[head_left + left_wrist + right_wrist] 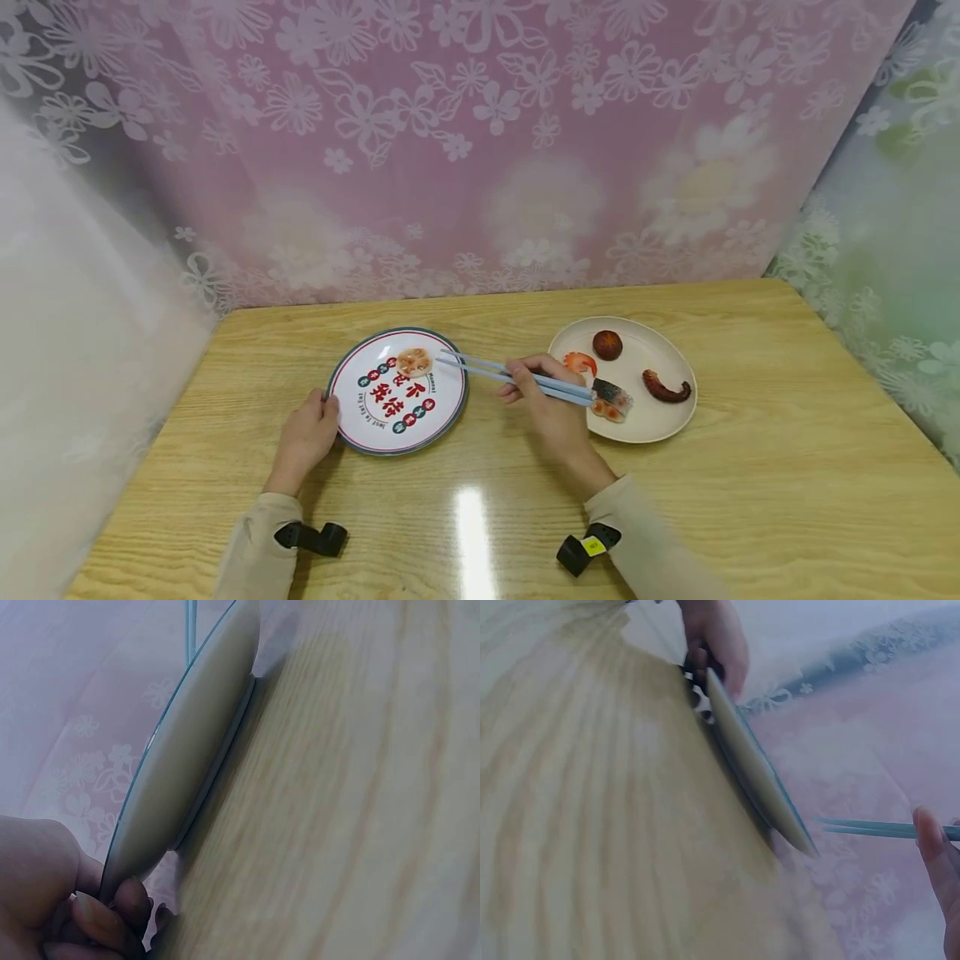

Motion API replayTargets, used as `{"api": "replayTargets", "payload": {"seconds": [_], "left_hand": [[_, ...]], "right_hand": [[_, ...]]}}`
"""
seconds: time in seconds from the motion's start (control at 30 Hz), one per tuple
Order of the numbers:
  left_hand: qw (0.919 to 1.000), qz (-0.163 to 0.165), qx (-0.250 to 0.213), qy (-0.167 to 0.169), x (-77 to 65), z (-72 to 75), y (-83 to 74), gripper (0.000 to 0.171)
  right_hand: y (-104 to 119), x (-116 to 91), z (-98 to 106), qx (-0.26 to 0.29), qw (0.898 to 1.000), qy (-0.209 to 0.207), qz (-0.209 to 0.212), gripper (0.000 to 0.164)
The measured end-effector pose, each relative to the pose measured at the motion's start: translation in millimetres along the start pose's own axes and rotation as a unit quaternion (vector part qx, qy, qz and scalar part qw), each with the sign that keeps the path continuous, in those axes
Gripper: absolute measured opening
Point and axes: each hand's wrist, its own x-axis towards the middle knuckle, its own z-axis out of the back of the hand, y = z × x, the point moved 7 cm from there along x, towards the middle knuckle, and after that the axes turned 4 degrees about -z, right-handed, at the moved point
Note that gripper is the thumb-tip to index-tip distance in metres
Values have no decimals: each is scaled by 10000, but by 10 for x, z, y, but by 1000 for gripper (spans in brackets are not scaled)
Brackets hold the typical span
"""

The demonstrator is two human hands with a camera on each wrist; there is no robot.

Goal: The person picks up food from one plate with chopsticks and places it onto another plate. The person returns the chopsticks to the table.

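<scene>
My left hand (pixel 306 433) pinches the left rim of a round white plate (pixel 446 408) with a blue-green edge and printed characters. In the left wrist view, thumb and curled fingers meet at the plate's rim (pixel 120 847). A pale lotus root slice (pixel 414 362) lies on the plate's upper part. My right hand (pixel 551 408) grips a pair of light blue chopsticks (pixel 480 367), their tips slightly apart over the plate's right side, beside the slice. Nothing shows between the tips. The right wrist view has the chopsticks (pixel 870 827) pointing towards the plate's edge.
A cream oval plate (pixel 652 346) stands to the right, partly behind my right hand. On it are a brown mushroom (pixel 607 345), an orange shrimp-like piece (pixel 580 362), a dark curled tentacle (pixel 666 387) and a grey-skinned piece (pixel 611 392). A floral curtain (pixel 480 208) hangs behind the wooden table (pixel 787 467).
</scene>
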Motion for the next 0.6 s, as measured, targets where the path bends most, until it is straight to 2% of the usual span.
{"api": "replayTargets", "payload": {"seconds": [0.1,0.17,0.37,0.47,0.6], "left_hand": [[10000,10,-72,33,9,-12,4,31],[10000,36,-73,24,20,-6,15,31],[10000,26,-21,25,21,-2,21,32],[10000,37,-47,53,17,-16,21,32],[10000,42,-55,58,25,-25,14,32]], "right_hand": [[-12,8,240,141,9992,-142,349,15],[47,15,391,149,9987,-224,438,16],[322,42,802,68,9973,-555,472,16],[319,60,1016,123,9957,-698,599,17],[300,51,1237,-30,9940,-960,518,17]]}}
